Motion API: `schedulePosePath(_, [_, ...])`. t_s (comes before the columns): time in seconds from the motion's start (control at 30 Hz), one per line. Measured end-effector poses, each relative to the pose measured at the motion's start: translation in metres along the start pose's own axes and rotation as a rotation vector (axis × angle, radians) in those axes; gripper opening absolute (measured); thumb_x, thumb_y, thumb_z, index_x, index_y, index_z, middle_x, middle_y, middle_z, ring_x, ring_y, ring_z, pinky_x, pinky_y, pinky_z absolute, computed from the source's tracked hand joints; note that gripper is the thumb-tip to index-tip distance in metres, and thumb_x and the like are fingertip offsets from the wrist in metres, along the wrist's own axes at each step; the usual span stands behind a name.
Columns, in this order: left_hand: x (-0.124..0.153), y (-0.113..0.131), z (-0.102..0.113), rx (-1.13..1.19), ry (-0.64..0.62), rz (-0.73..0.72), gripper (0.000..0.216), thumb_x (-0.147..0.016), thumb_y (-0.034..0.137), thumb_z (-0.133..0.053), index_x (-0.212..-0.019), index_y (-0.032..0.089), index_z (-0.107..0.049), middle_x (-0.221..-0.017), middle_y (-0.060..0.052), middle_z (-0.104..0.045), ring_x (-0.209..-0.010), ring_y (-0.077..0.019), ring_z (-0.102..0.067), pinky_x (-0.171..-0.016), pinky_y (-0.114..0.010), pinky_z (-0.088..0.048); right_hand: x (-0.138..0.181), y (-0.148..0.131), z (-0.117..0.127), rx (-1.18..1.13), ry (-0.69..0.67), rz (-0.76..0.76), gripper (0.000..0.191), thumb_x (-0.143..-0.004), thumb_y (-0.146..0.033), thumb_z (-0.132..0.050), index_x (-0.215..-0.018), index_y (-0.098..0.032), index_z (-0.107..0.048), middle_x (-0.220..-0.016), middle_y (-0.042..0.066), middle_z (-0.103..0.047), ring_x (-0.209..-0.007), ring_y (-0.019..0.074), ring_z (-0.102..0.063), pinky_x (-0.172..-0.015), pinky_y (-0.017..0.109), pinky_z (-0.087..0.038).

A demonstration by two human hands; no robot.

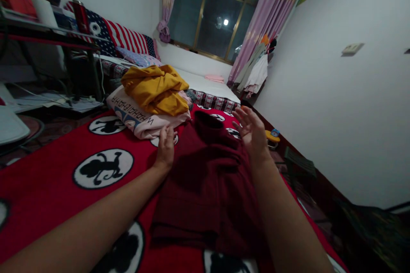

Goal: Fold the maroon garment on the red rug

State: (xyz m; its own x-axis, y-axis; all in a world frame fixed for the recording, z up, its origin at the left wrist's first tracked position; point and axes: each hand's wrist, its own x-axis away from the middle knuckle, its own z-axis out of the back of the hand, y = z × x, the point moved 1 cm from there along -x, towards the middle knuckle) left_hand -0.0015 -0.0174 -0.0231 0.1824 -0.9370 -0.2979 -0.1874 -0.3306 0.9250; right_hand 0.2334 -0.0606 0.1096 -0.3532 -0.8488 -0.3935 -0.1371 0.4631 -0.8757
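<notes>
A dark maroon garment (205, 192) lies spread on a red blanket (60, 158) patterned with black monkeys in white circles. At its far end is a raised, rounded part like a high collar, and creases run across its upper area. My left hand (165, 147) is beside the garment's left edge, fingers stretched out and nothing held. On the other side, my right hand (251, 132) is raised near the upper right edge, palm turned inward and fingers apart. Just beyond my left hand sits a pile with a mustard-yellow garment (156, 87) on top of a pale pink printed one (136, 117).
Behind the pile stands a bed with a white top (198, 81) and a stars-and-stripes cushion (128, 36). A cluttered desk (51, 36) is at the left, near a white chair (13, 128). Clothes (256, 72) hang beside the curtain. A white wall (336, 106) borders the right.
</notes>
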Motion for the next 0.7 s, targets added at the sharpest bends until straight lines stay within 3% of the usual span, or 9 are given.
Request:
schedulePosePath(0.1, [-0.019,-0.007,0.017,-0.078,0.121,-0.002,0.055,-0.091,0.048,-0.043,-0.137,0.017,-0.039,-0.141,-0.016,-0.047,-0.128,-0.0228,-0.050,-0.106,-0.036,-0.041,0.010,0.037,0.003,0.043,0.138,-0.062,0.039,-0.065,-0.042,-0.071,-0.096,-0.021,-0.059,-0.105,0.006,-0.070,-0.092,0.0205,-0.069,-0.064,0.026,-0.054])
schedulePosePath(0.17, [-0.027,-0.010,0.023,-0.211,0.112,-0.021,0.056,-0.085,0.042,-0.052,-0.134,0.015,-0.043,-0.138,-0.017,-0.049,-0.128,-0.0244,-0.049,-0.108,-0.038,-0.039,0.011,0.064,0.021,0.159,0.222,-0.086,0.041,-0.060,-0.039,-0.072,-0.093,-0.019,-0.060,-0.097,0.008,-0.071,-0.084,0.0213,-0.069,-0.060,0.026,-0.052])
schedulePosePath(0.27, [-0.029,-0.009,0.023,-0.452,0.003,-0.148,0.048,-0.079,0.040,-0.058,-0.119,0.015,-0.057,-0.127,-0.015,-0.057,-0.121,-0.0264,-0.053,-0.107,-0.041,-0.039,0.009,0.094,0.055,0.407,0.264,-0.053,0.035,-0.057,-0.033,-0.068,-0.086,-0.015,-0.065,-0.089,0.009,-0.071,-0.079,0.0215,-0.068,-0.061,0.029,-0.053])
schedulePosePath(0.4, [-0.025,0.000,0.020,-0.789,-0.188,-0.353,0.047,-0.073,0.047,-0.065,-0.109,0.017,-0.064,-0.120,-0.012,-0.062,-0.119,-0.0292,-0.053,-0.107,-0.043,-0.038,0.004,0.104,0.088,0.626,0.274,-0.005,0.031,-0.060,-0.029,-0.062,-0.086,-0.013,-0.068,-0.087,0.010,-0.072,-0.078,0.0217,-0.067,-0.070,0.034,-0.054])
schedulePosePath(0.47, [-0.027,0.004,0.022,-0.900,-0.237,-0.307,0.060,-0.070,0.051,-0.069,-0.118,0.016,-0.061,-0.121,-0.015,-0.062,-0.116,-0.0322,-0.055,-0.103,-0.045,-0.041,0.002,0.104,0.094,0.678,0.223,-0.003,0.037,-0.061,-0.028,-0.063,-0.095,-0.013,-0.068,-0.092,0.010,-0.072,-0.080,0.0223,-0.067,-0.074,0.036,-0.055])
schedulePosePath(0.57, [-0.034,0.008,0.029,-0.973,-0.309,-0.190,0.069,-0.063,0.056,-0.074,-0.119,0.018,-0.062,-0.116,-0.014,-0.066,-0.108,-0.0351,-0.060,-0.093,-0.044,-0.047,0.002,0.107,0.093,0.817,0.099,0.010,0.062,-0.059,-0.027,-0.070,-0.119,-0.015,-0.062,-0.107,0.012,-0.069,-0.094,0.0250,-0.066,-0.084,0.041,-0.053])
schedulePosePath(0.63, [-0.040,0.012,0.035,-0.957,-0.381,-0.101,0.056,-0.058,0.055,-0.077,-0.101,0.019,-0.070,-0.097,-0.010,-0.072,-0.097,-0.0340,-0.065,-0.083,-0.039,-0.050,0.003,0.109,0.090,0.946,0.044,0.043,0.074,-0.056,-0.026,-0.074,-0.128,-0.018,-0.057,-0.118,0.013,-0.065,-0.107,0.0270,-0.061,-0.092,0.045,-0.049])
schedulePosePath(0.7, [-0.044,0.019,0.040,-0.856,-0.461,0.054,0.041,-0.056,0.052,-0.080,-0.079,0.019,-0.072,-0.074,-0.007,-0.071,-0.081,-0.0305,-0.068,-0.070,-0.033,-0.051,0.004,0.111,0.088,1.050,0.013,0.069,0.060,-0.058,-0.026,-0.073,-0.117,-0.020,-0.063,-0.121,0.012,-0.062,-0.117,0.0279,-0.056,-0.098,0.046,-0.045])
